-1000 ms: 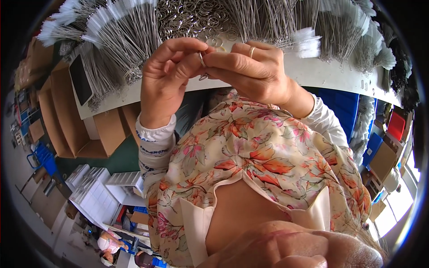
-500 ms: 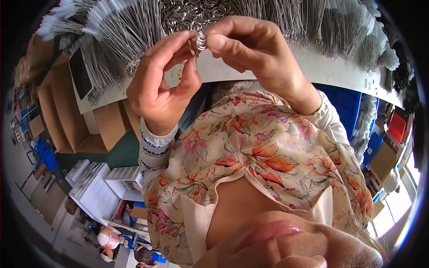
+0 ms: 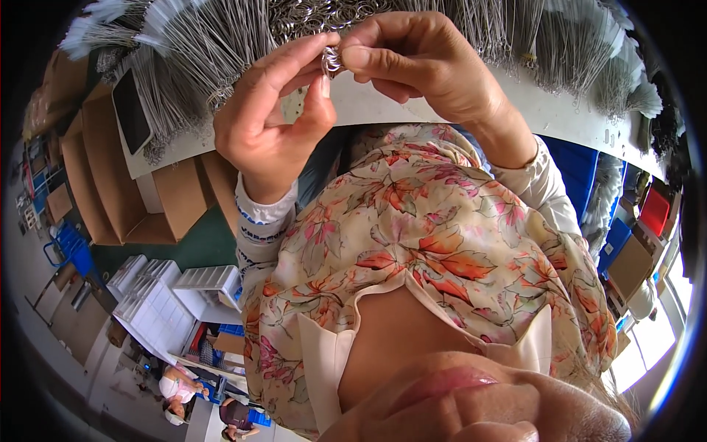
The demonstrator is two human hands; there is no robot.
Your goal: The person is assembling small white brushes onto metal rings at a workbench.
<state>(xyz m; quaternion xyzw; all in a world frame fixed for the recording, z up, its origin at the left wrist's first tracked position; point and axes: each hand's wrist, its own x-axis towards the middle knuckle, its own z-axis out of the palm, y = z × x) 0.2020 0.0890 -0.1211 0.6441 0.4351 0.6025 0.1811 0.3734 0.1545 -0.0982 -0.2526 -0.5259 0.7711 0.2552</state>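
Several shiny metal rings [image 3: 331, 60] are bunched together between my two hands, over the near edge of the table. My right hand [image 3: 423, 66] pinches the bunch from the right with thumb and forefinger. From the other side, the forefinger and thumb of my left hand [image 3: 272, 121] close on the rings. Just beyond my fingertips lies a heap of loose metal rings [image 3: 313, 20]. Thin wire brushes [image 3: 210, 51] with pale bristle tips lie in thick bundles left of the heap, and more brushes [image 3: 563, 55] lie to its right.
A dark-screened phone [image 3: 132, 110] rests at the left end of the pale table [image 3: 398, 110]. Open cardboard boxes [image 3: 140, 191] stand below it. A blue bin [image 3: 571, 173] is by my right side. White crates [image 3: 158, 306] and two people [image 3: 179, 390] appear farther off, lower left.
Both hands have shifted slightly up in the picture, toward the ring heap. My left fingertips are closer around the rings, which have turned a little.
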